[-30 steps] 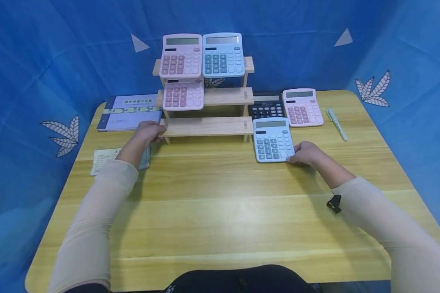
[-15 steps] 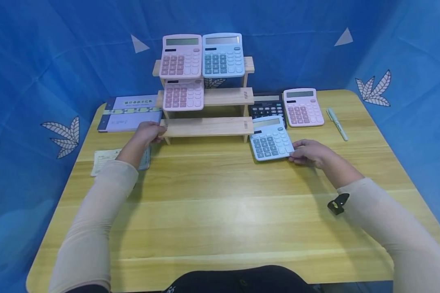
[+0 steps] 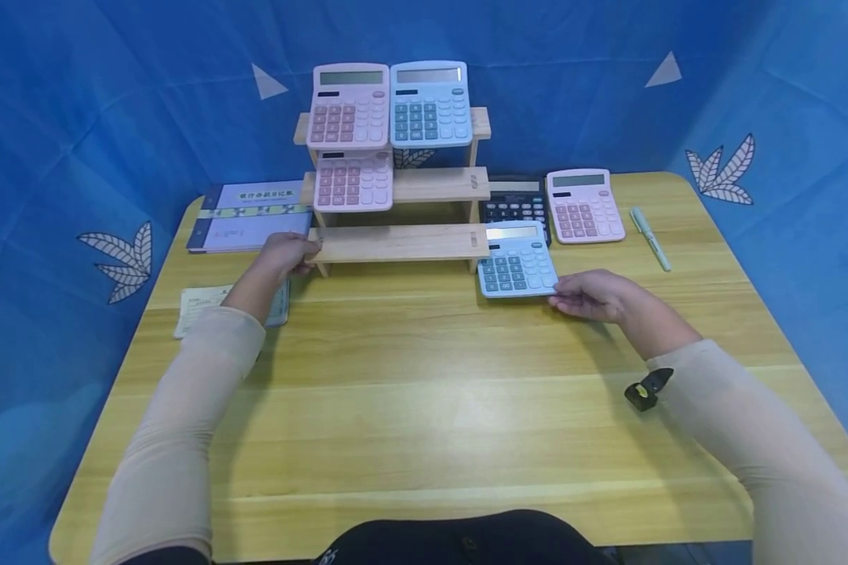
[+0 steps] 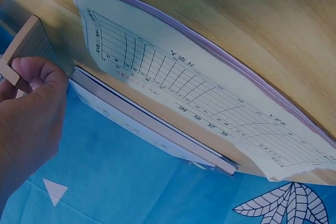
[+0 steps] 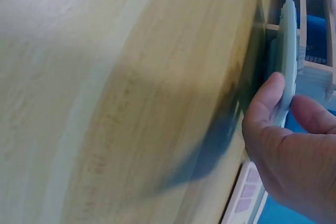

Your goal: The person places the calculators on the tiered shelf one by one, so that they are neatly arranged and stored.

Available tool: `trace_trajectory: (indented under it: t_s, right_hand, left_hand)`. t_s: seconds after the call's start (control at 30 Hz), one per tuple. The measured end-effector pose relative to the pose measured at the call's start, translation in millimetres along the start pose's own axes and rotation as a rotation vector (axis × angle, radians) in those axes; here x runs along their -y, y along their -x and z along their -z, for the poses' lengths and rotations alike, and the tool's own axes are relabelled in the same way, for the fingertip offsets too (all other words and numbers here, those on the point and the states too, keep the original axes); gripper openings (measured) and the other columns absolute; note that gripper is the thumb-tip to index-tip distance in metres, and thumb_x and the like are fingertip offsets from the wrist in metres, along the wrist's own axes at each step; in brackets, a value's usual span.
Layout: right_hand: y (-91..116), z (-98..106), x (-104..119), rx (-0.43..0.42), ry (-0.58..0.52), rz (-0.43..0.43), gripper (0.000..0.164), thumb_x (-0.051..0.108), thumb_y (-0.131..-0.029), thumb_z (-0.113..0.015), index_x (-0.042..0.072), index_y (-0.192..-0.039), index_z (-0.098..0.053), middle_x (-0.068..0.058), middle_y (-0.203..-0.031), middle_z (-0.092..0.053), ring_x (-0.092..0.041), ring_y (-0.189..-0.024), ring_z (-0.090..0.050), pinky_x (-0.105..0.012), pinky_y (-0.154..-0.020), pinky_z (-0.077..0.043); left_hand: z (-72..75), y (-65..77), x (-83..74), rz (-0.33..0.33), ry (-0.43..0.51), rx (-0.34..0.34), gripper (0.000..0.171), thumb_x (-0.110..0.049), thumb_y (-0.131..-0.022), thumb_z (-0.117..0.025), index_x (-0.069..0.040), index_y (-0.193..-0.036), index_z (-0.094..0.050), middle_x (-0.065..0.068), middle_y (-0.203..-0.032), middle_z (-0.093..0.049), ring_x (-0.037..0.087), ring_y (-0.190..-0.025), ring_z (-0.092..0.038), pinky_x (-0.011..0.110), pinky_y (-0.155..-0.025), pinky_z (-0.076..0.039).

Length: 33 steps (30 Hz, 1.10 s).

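Observation:
My right hand [image 3: 592, 297] pinches the lower right corner of a light blue calculator [image 3: 517, 271] beside the right end of a three-step wooden stand [image 3: 399, 245]. Seen edge-on in the right wrist view, that calculator [image 5: 289, 45] sits between thumb and fingers, its shadow falling on the tabletop. My left hand [image 3: 286, 255] grips the left end of the stand's lowest board; the left wrist view shows finger and thumb around the board's end [image 4: 29, 38]. On the top step lean a pink calculator [image 3: 349, 110] and a blue one [image 3: 431, 106]; another pink calculator [image 3: 353, 184] is on the middle step.
A black calculator [image 3: 512, 205], partly covered by the blue one, lies right of the stand. Beyond it are a pink calculator [image 3: 585, 205] and a pale green pen [image 3: 650, 239]. Left of the stand lie ledger books [image 3: 250, 224] and a receipt pad [image 3: 201, 308] beneath the left forearm.
My right hand has lifted the blue calculator and brought it left and slightly back, so its left edge meets the stand's right end. The left hand has stayed on the board.

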State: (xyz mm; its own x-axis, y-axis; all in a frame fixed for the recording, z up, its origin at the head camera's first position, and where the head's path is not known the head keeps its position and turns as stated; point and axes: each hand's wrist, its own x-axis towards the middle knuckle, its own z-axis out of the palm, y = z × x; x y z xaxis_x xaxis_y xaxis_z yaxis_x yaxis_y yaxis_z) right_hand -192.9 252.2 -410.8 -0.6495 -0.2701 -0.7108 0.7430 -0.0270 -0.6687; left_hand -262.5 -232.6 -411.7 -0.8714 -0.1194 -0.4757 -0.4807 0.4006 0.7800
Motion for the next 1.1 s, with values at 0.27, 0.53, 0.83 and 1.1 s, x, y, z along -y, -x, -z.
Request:
trace_trajectory:
  t_s: [0.27,0.53,0.83,1.1]
  right_hand:
    - [9,-3,2,0.037,-0.044,0.016,0.01,0.0,-0.096,-0.047,-0.002,-0.102,-0.055,-0.013,-0.084,-0.069,-0.017,-0.081,-0.069,-0.024,-0.085,-0.053]
    - [31,4,16,0.057,-0.204,0.144,0.022,-0.002,-0.095,-0.046,-0.002,-0.086,-0.066,-0.017,-0.086,-0.07,-0.022,-0.082,-0.07,-0.027,-0.083,-0.054]
    - [53,2,34,0.063,-0.195,0.299,0.018,0.0,-0.096,-0.044,0.003,-0.098,-0.061,-0.014,-0.091,-0.069,-0.021,-0.083,-0.069,-0.025,-0.078,-0.055]
    - [60,-18,43,0.058,-0.194,0.33,0.015,0.001,-0.096,-0.044,0.003,-0.1,-0.058,-0.014,-0.091,-0.068,-0.02,-0.084,-0.069,-0.024,-0.078,-0.055]
  left_hand:
    - [-0.9,0.8,0.7,0.008,0.007,0.002,0.052,-0.022,-0.092,-0.059,0.002,-0.135,-0.041,0.005,-0.106,-0.046,0.006,-0.064,-0.055,0.017,-0.063,-0.051]
    - [0.7,0.3,-2.3,0.021,-0.007,-0.003,0.053,-0.025,-0.092,-0.059,0.001,-0.135,-0.042,0.005,-0.109,-0.046,0.008,-0.066,-0.054,0.019,-0.066,-0.05]
    - [2.9,-0.8,-3.3,0.003,-0.028,-0.008,0.053,-0.023,-0.092,-0.059,0.001,-0.136,-0.041,0.005,-0.107,-0.047,0.007,-0.064,-0.053,0.02,-0.066,-0.05]
    - [1.4,2.3,-2.8,-0.005,-0.017,0.001,0.053,-0.022,-0.093,-0.059,0.001,-0.136,-0.04,0.005,-0.108,-0.046,0.007,-0.063,-0.054,0.019,-0.064,-0.05]
